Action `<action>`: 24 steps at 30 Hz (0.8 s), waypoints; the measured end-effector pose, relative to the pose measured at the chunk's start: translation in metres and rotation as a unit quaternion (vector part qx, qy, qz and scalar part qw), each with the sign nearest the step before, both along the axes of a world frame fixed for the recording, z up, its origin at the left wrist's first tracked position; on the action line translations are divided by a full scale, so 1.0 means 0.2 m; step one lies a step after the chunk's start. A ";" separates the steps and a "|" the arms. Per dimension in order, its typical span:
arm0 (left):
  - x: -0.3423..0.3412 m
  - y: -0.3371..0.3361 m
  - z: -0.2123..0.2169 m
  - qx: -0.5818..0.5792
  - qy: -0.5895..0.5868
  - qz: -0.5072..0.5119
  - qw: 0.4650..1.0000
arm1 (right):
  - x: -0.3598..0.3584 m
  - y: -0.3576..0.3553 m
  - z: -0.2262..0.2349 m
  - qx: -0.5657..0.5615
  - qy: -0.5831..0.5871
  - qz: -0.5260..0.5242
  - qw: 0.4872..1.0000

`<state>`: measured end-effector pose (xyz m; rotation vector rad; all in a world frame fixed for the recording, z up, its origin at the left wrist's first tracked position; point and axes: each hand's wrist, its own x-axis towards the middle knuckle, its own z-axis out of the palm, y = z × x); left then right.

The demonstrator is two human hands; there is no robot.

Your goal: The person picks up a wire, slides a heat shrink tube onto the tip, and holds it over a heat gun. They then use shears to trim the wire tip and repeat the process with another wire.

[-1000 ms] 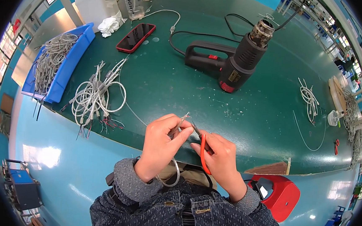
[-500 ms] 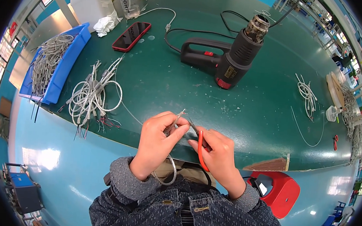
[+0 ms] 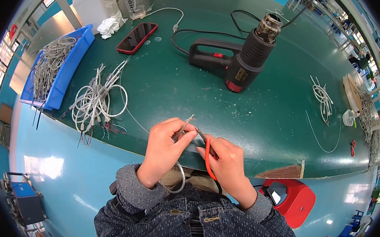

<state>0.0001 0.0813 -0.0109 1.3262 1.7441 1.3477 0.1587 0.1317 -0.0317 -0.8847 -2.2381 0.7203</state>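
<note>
Cable (image 3: 183,178) in the middle of it all, just above the near edge of the worktop (image 3: 282,125), its frayed tip poking up past the fingers and its pale length looping down by the jacket! Sweep from the left: a blue bin (image 3: 73,71), tilted to the eye and heaped with grey cables (image 3: 55,60). Just beside it, a crumpled white tissue (image 3: 110,26), and nearer the person, a loose bundle of pale cables (image 3: 101,94) with thin coloured wire ends at the bottom. Next, a red-edged phone (image 3: 137,38), lying flat. Now the hands: the left hand (image 3: 164,141) pinches the cable between thumb and fingers. Right up close come the dark tips of a red-handled tool (image 3: 207,157); whether they touch the cable, I can't tell. And the right hand (image 3: 229,158) is wrapped around those handles! Beyond it, a black heat gun (image 3: 247,58), then a red stool (image 3: 297,205) below the edge, a small white coil (image 3: 322,100), and a pale spool (image 3: 352,94) far right.
</note>
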 end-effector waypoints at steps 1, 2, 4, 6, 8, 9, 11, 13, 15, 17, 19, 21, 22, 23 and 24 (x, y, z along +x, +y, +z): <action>0.00 0.00 -0.01 -0.001 0.001 0.000 1.000 | 0.00 0.00 0.00 -0.004 0.004 0.001 1.000; 0.00 0.00 -0.01 -0.006 -0.005 -0.001 1.000 | 0.00 0.00 -0.01 -0.005 0.005 0.001 1.000; -0.01 0.00 -0.03 -0.016 -0.019 -0.005 1.000 | 0.00 0.00 -0.01 -0.010 0.006 0.000 1.000; -0.01 0.01 -0.03 -0.018 -0.018 -0.009 1.000 | 0.00 0.01 -0.01 -0.014 0.008 -0.001 1.000; -0.01 0.01 -0.03 -0.022 -0.015 -0.013 1.000 | 0.01 0.01 0.00 -0.020 -0.005 0.002 1.000; -0.01 0.01 -0.03 -0.023 -0.015 -0.014 1.000 | 0.01 0.01 0.01 -0.023 -0.012 0.003 1.000; -0.02 0.02 -0.04 -0.027 -0.016 -0.017 0.999 | 0.01 0.02 0.00 -0.015 -0.019 0.002 1.000; -0.02 0.02 -0.05 -0.030 -0.015 -0.017 0.999 | 0.01 0.02 -0.01 0.001 -0.031 0.006 1.000; -0.03 0.03 -0.08 -0.037 0.007 -0.019 0.999 | 0.00 0.03 -0.01 0.004 -0.055 0.004 0.998; -0.04 0.03 -0.08 -0.041 0.018 -0.020 0.999 | 0.00 0.03 -0.02 0.010 -0.105 0.003 0.994; -0.04 0.04 -0.08 -0.054 0.048 -0.030 0.997 | 0.01 0.04 -0.03 0.019 -0.116 -0.006 0.993; -0.05 0.05 -0.08 -0.061 0.063 -0.036 0.995 | 0.02 0.05 -0.04 0.040 -0.138 -0.020 0.989; -0.05 0.05 -0.08 -0.054 0.082 -0.030 0.995 | 0.02 0.05 -0.03 0.040 -0.138 -0.022 0.989; -0.05 0.06 -0.08 -0.047 0.100 -0.024 0.994 | 0.03 0.06 -0.03 0.041 -0.153 -0.021 0.987; -0.06 0.06 -0.08 -0.041 0.118 -0.015 0.992 | 0.03 0.06 -0.03 0.041 -0.168 -0.018 0.985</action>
